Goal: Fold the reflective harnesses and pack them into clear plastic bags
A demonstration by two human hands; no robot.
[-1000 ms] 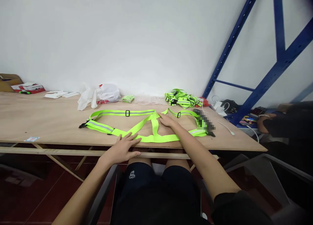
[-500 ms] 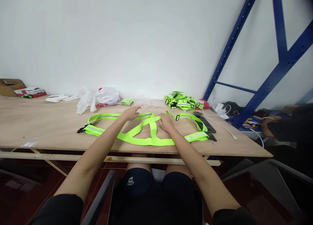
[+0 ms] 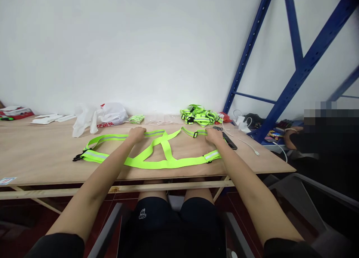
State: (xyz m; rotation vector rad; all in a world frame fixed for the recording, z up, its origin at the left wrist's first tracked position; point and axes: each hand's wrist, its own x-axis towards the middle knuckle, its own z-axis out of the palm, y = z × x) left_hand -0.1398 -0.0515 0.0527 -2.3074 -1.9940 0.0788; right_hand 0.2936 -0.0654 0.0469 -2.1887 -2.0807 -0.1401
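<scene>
Gripping the far band of the reflective harness (image 3: 157, 153), the left hand (image 3: 137, 133) is closing on it while the right hand (image 3: 213, 137) is pinching the right end. Spread flat on the wooden table (image 3: 42, 153), the straps seem mid-straightening; next likely needs even pulling apart.

A neon yellow-green strap vest (image 3: 157, 153) with silver-grey reflective bands and black buckles lies mid-frame on the pale wooden table (image 3: 42, 157), blue shelving frame (image 3: 303, 59) upper right.

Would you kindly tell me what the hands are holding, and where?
Both grip the reflective strap harness at its far strap: left hand mid-strap, right hand near the right end.
</scene>
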